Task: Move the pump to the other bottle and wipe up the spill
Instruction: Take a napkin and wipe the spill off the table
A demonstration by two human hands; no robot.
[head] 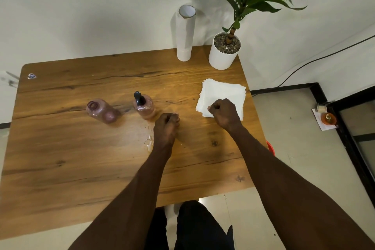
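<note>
A white wall is backing the far edge of your wooden bench point(81, 148), and pale floor tiles are showing past its right edge. At the far right corner a potted plant point(224, 53) is standing in a white pot, with a white paper roll point(185, 34) standing upright just beside it along the far edge.

Two clear pinkish bottles are sitting left of the bench's middle. The one carrying the black pump point(139, 98) is the bottle with the pump point(144, 108), standing nearer the centre. The open bottle point(101, 112) is sitting apart from it toward the left edge, its neck uncovered.

The spill point(149, 142) is lying as a wet, shiny patch toward the near edge from the pumped bottle, right beside your left wrist.

Your left hand point(167, 126) is hovering just right of the pumped bottle, its fingers curled inward; whether they are holding anything I cannot tell. Your right hand point(224, 112) is resting on the near corner of the stack of white paper napkins point(223, 91) by the right edge, its fingers curled and its thumb pressing on the top sheet, seemingly pinching it.

A small sticker point(31, 76) is lying at the far left corner.
</note>
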